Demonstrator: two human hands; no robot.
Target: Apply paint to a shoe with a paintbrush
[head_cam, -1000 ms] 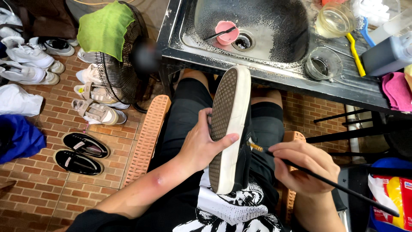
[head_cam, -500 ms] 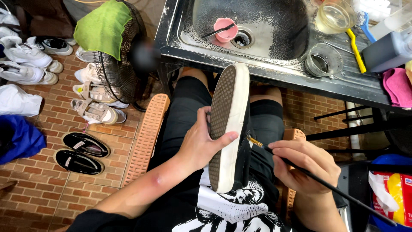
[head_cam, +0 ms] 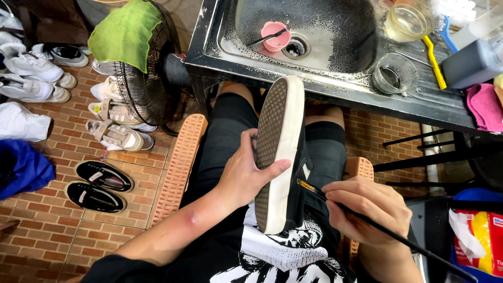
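Little has changed since the earlier frames: the left hand (head_cam: pixel 246 175) stays wrapped around the black slip-on shoe with a white rubber edge and brown waffle sole (head_cam: pixel 280 152), thumb pressed across the white edge, and the shoe remains upright at the centre of the frame over the person's lap, sole turned left. The right hand (head_cam: pixel 369 207), at lower right, keeps its fingers pinched shut on a thin black-handled paintbrush (head_cam: pixel 367 220), whose tip still meets the shoe's dark side just right of the white edge.

The shoe's upper is mostly hidden behind the sole, so what the brush tip touches is hard to make out. The brush handle runs out of the lower right corner.

At the top, the black metal sink (head_cam: pixel 335 57) holds a small pink cup (head_cam: pixel 275 37) with a stick in it. On the surface to its right stand a clear glass jar (head_cam: pixel 394 73), contents unclear, and a clear bowl of yellowish liquid (head_cam: pixel 407 20).
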